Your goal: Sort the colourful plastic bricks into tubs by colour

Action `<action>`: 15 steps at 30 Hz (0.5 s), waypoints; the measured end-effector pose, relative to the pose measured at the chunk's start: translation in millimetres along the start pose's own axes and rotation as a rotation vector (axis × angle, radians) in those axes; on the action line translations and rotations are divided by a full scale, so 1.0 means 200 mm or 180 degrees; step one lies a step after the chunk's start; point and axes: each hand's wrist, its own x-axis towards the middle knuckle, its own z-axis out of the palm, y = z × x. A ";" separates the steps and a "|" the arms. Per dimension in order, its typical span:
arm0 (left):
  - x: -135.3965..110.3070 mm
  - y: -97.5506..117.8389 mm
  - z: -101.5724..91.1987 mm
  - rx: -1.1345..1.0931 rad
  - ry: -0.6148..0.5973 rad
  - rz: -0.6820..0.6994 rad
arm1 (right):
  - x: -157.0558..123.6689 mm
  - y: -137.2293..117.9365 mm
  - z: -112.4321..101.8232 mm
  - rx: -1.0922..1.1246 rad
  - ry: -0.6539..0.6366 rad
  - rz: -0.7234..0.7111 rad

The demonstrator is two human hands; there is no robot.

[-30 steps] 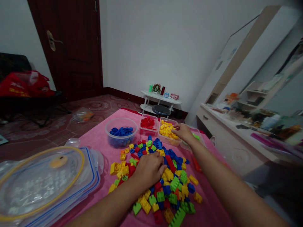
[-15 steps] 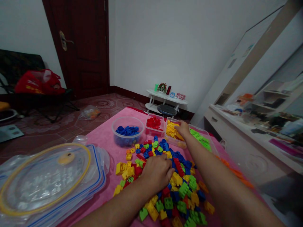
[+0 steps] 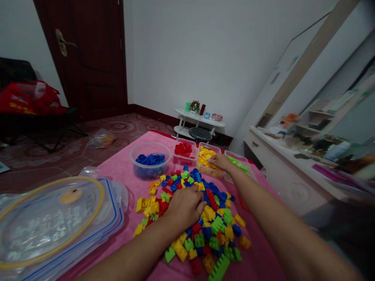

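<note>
My left hand [image 3: 187, 205] lies on a heap of mixed toy building bricks [image 3: 208, 212]. Its fingers curl down among them, and whatever is under the fingertips is hidden. Farther off, my right hand [image 3: 221, 160] reaches over the near right rim of a clear box of yellow bricks [image 3: 206, 153]. Its fingers are stretched out above those bricks, and I see nothing held in them. Left of that box stand a small box of red bricks [image 3: 183, 149] and a round tub of blue bricks [image 3: 150, 160]. Green bricks [image 3: 238, 164] sit in a box behind my right wrist.
Stacked clear lids [image 3: 113, 210] with blue and yellow seals cover the left side of the pink cloth [image 3: 117, 158]. Beyond the table stand a low white shelf [image 3: 199, 118] and a black stool [image 3: 200, 134]. A white dresser [image 3: 275, 171] runs along the right.
The view has swung slightly, shifting things leftward. My right hand stays at the yellow box, its fingers now more extended over the bricks. My left hand remains on the heap.
</note>
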 end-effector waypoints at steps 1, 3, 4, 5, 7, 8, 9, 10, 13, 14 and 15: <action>0.00 0.00 0.00 -0.0002 -0.0008 0.0007 | -0.04 -0.01 -0.02 0.0039 0.0165 -0.0032; 0.00 0.00 0.00 -0.0017 -0.0021 0.0012 | -0.15 -0.02 -0.06 0.0136 0.0437 -0.0110; 0.00 0.00 0.00 -0.0035 -0.0029 0.0012 | -0.22 -0.03 -0.07 0.0217 0.0540 -0.0142; 0.01 0.00 0.00 -0.0059 -0.0040 0.0011 | -0.29 -0.03 -0.08 0.0357 0.0636 -0.0162; 0.01 0.00 -0.01 -0.0105 -0.0057 0.0004 | -0.44 -0.04 -0.08 0.0785 0.0822 -0.0139; 0.01 0.00 -0.01 -0.0129 -0.0056 0.0005 | -0.52 -0.04 -0.08 0.1016 0.0883 -0.0080; 0.00 0.00 -0.01 -0.0152 -0.0049 0.0013 | -0.60 -0.03 -0.08 0.1162 0.0877 0.0003; 0.00 0.00 -0.01 -0.0180 -0.0033 0.0026 | -0.67 -0.03 -0.08 0.1187 0.0788 0.0093; 0.00 0.01 -0.01 -0.0397 0.0081 0.0021 | -0.83 -0.01 -0.09 0.0566 0.0137 0.0357; 0.00 0.01 -0.01 -0.0554 0.0155 -0.0005 | -0.87 -0.01 -0.09 0.0286 -0.0107 0.0427; 0.01 0.01 -0.02 -0.0777 0.0260 -0.0030 | -0.89 -0.02 -0.09 0.0032 -0.0321 0.0497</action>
